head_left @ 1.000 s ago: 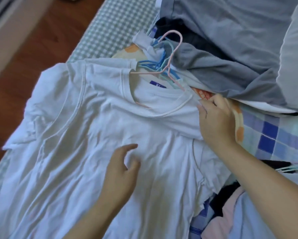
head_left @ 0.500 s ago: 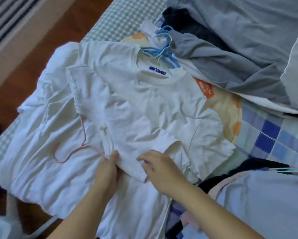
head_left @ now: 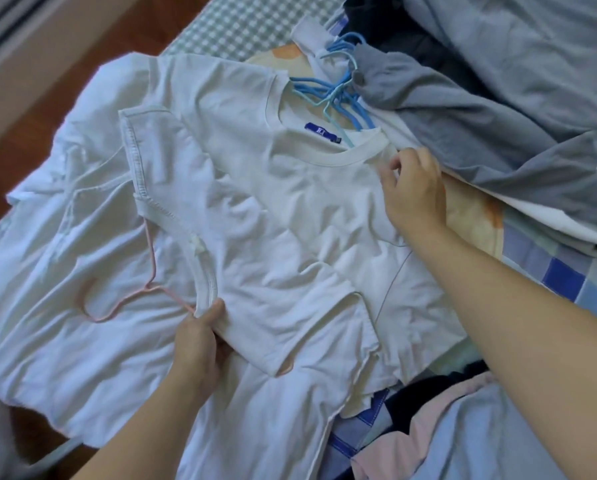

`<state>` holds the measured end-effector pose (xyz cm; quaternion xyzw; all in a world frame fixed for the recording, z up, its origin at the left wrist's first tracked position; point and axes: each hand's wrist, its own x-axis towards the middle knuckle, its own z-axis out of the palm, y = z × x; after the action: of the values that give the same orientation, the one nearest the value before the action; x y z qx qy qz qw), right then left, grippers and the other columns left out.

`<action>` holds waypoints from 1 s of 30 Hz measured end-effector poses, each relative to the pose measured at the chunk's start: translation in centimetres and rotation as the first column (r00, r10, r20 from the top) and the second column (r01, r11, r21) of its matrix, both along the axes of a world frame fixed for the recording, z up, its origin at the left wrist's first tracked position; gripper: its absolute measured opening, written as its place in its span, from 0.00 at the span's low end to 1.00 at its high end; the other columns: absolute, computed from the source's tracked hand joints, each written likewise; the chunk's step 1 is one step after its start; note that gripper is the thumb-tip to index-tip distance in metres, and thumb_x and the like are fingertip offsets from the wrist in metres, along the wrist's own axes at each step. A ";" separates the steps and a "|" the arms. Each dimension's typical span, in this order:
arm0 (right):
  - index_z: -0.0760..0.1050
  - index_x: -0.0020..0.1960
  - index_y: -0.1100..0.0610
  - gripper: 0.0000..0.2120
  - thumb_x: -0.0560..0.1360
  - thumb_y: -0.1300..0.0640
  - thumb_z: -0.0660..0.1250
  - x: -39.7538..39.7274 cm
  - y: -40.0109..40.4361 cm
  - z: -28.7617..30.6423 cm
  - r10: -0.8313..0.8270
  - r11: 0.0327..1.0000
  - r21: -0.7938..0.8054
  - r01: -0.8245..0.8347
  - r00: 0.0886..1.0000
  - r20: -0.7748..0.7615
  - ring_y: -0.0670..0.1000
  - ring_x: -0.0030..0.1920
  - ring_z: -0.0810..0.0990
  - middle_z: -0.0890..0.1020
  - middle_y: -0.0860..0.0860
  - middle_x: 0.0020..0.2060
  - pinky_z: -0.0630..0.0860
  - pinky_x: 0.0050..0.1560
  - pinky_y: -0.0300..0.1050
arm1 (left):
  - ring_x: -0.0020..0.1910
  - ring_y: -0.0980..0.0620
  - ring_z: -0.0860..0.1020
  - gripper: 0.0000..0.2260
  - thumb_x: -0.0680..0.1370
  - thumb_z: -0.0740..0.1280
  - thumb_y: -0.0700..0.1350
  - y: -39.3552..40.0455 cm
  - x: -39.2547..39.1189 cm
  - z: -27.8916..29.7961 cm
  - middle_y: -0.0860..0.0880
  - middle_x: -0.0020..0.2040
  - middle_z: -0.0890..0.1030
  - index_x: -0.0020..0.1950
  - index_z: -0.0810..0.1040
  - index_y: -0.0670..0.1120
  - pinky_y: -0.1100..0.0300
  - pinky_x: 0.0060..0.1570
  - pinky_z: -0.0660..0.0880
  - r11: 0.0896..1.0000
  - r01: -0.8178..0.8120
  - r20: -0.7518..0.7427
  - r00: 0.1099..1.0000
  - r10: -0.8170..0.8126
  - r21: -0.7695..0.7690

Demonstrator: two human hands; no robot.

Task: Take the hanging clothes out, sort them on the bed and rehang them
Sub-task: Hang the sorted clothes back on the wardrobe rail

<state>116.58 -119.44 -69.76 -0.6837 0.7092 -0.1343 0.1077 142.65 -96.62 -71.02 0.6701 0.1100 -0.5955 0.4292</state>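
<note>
Left hand: my left hand [head_left: 200, 344] pinches the collar end of the folded white T-shirt [head_left: 255, 258], thumb on top of the cloth, right where the pink hanger [head_left: 124, 303] runs in under the neck
Right hand: my right hand [head_left: 413, 192] is loosely curled, fingertips nipping the shoulder seam of the cream T-shirt [head_left: 324, 174] just beside its neckband; whether it truly has cloth pinched I cannot tell
Where the shirts lie: the folded white T-shirt sits on top of the cream T-shirt, both on the spread white shirts over the bed [head_left: 241, 26]; the blue hangers [head_left: 338, 95] lie just beyond the cream collar, touching the grey garment [head_left: 480, 109]
Long axis: the folded shirt runs from its hem at far left down to the collar at my left hand; the pink hanger's hook points out to my left, away from both hands
Nearer hand: the left is at the hanger, the right well apart from it (so, as I judge it, the left must do the drawing out)
Changed in half a second: my right hand has gone from the near edge of the fold up to the cream shoulder; the orange label by that shoulder is now covered; my left has stayed at the collar
</note>
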 end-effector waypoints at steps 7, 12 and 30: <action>0.72 0.45 0.60 0.04 0.75 0.60 0.64 -0.1 1.3 -0.6 0.141 0.989 0.043 -0.140 0.990 -0.029 0.62 0.47 0.74 0.77 0.59 0.45 0.65 0.47 0.51 | 0.53 0.45 0.85 0.11 0.83 0.63 0.41 0.1 0.0 -0.3 0.45 0.56 0.86 0.63 0.80 0.45 0.48 0.54 0.79 1.000 0.015 0.007 1.000 -0.014 -0.017; 0.75 0.42 0.61 0.09 0.64 0.69 0.62 2.9 4.6 3.7 0.095 0.950 -0.304 -0.072 0.994 0.061 0.62 0.53 0.72 0.77 0.59 0.52 0.67 0.59 0.48 | 0.52 0.45 0.85 0.09 0.82 0.63 0.41 0.2 0.2 -0.4 0.45 0.53 0.86 0.60 0.80 0.45 0.50 0.49 0.80 1.000 0.006 -0.006 1.000 -0.006 -0.014; 0.75 0.66 0.59 0.26 0.69 0.56 0.70 12.1 13.7 1.3 0.703 0.711 0.112 -0.694 0.704 -0.102 0.59 0.52 0.75 0.79 0.54 0.50 0.69 0.65 0.55 | 0.54 0.40 0.84 0.11 0.80 0.63 0.39 0.5 0.3 -0.6 0.40 0.55 0.85 0.60 0.81 0.43 0.42 0.59 0.78 0.999 0.028 0.013 1.000 -0.028 -0.020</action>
<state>128.71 -105.79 -68.49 -0.9049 0.4069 -0.0132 0.1239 142.99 -96.13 -71.62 0.6709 0.0919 -0.5983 0.4284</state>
